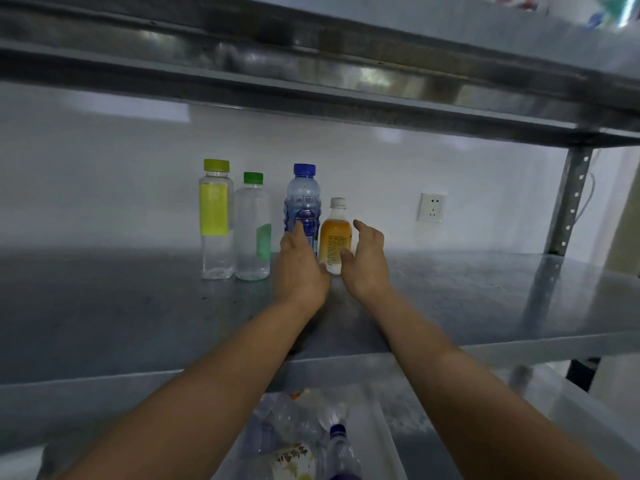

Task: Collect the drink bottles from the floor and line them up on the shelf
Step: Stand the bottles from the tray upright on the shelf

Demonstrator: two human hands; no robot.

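Observation:
Several bottles stand in a row at the back of the metal shelf [485, 299]: a yellow-labelled bottle [215, 220], a clear bottle with a green cap [252, 233], a blue-capped bottle [303, 199] and a small orange-drink bottle [335, 237] with a white cap. My left hand [299, 268] reaches in front of the blue-capped bottle, fingers straight, hiding its lower part. My right hand [363, 261] is spread just right of the orange bottle, thumb beside its lower body; neither hand grips anything.
Below the shelf's front edge a clear bin [388, 427] holds several more bottles, among them a blue-capped one [341, 448]. An upper shelf [311, 71] hangs overhead. A wall socket [431, 206] and a perforated upright post [571, 202] stand at the right.

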